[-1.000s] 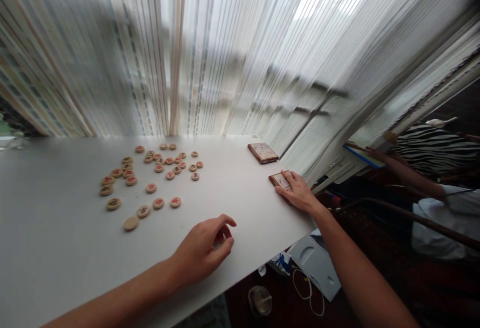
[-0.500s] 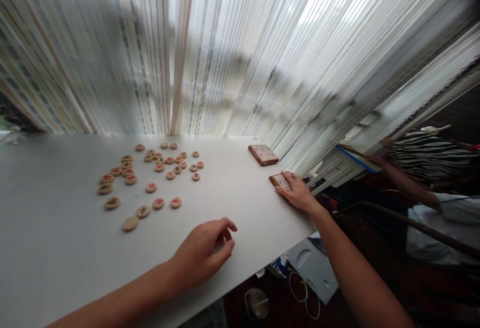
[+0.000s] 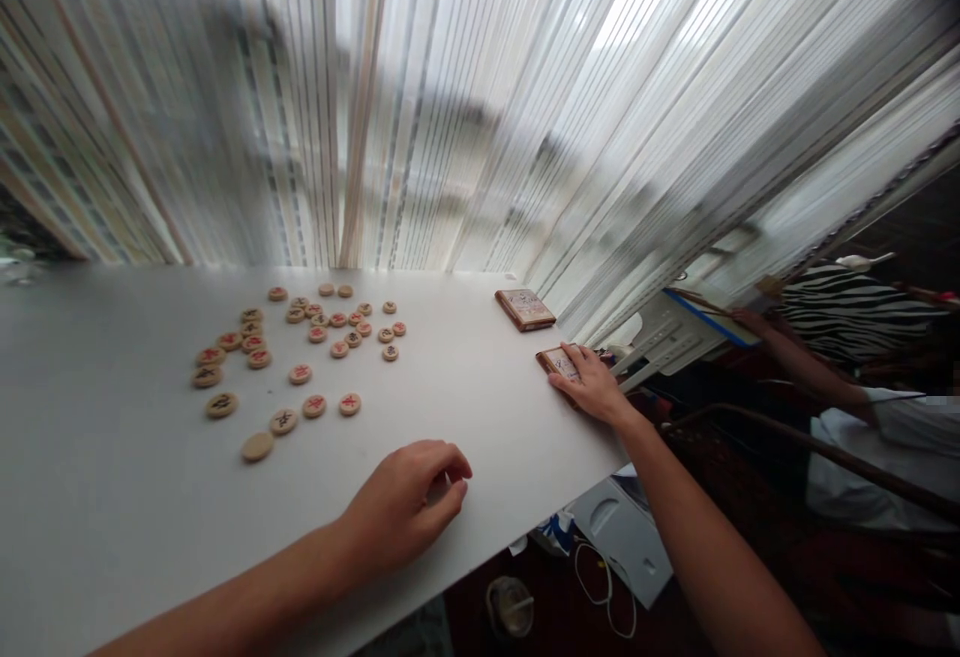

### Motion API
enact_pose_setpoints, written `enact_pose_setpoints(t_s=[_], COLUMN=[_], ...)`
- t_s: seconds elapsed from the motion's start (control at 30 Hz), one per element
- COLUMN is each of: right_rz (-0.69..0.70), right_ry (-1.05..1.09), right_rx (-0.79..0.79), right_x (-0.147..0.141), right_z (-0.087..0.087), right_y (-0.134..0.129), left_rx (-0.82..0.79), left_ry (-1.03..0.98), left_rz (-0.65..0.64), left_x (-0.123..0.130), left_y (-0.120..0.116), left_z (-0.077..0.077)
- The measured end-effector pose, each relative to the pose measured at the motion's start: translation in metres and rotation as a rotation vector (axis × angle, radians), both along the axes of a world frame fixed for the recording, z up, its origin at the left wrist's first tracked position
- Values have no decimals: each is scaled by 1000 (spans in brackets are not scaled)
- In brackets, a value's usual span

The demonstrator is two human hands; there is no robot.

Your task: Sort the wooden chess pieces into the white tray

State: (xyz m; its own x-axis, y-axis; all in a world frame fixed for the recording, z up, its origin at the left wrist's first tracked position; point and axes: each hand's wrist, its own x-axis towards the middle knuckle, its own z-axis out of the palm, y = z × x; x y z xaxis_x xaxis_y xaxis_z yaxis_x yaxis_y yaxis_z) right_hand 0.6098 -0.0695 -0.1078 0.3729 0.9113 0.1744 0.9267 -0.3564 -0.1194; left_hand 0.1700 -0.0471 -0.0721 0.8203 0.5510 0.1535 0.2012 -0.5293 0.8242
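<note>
On the white table my left hand (image 3: 409,497) rests with its fingers loosely bent and a hollow between thumb and forefinger; nothing shows in it. Round wooden xiangqi pieces (image 3: 315,405) with red or black characters are scattered to its left and beyond it. One piece (image 3: 258,447) closest to this hand shows a plain face. My right hand (image 3: 592,384) is laid over a flat wooden box (image 3: 553,360) at the table's right edge, thumb on the near side and fingers across the top. A second, similar box (image 3: 525,308) lies just behind it.
A string curtain (image 3: 420,117) hangs along the table's far edge. Below the right edge are a grey plastic panel (image 3: 622,537), a white cable (image 3: 607,602) and a clear cup (image 3: 511,607). Another person's arm (image 3: 802,357) is at the far right, near a blue-edged board (image 3: 712,317).
The forefinger of my left hand has curled a little closer to the thumb. My right hand stays on the box. The view has shifted slightly.
</note>
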Motion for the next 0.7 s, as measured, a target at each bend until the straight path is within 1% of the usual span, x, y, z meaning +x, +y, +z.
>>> enact_pose_setpoints(t_s=[0.2, 0.3, 0.4, 0.47, 0.53, 0.63, 0.7], right_rz=[2, 6, 18, 56, 145, 285, 366], right_ry=[9, 8, 9, 23, 55, 112, 143], right_rx=[4, 34, 113, 196, 272, 342, 341], right_x=[-6, -12, -25, -40, -62, -106, -140], right_z=[7, 14, 26, 33, 39, 42, 39], right_y=[-2, -6, -8, -7, -3, 3, 7], left_rx=[13, 14, -5, -23, -41, -62, -58], left_ry=[-10, -21, -42, -71, -102, -147, -163], left_rz=[-7, -1, 12, 16, 0, -13, -20], left_x=[0, 0, 0, -1, -3, -6, -8], left_y=[1, 2, 2, 1, -1, -4, -6], left_z=[-3, -4, -3, -1, 1, 4, 8])
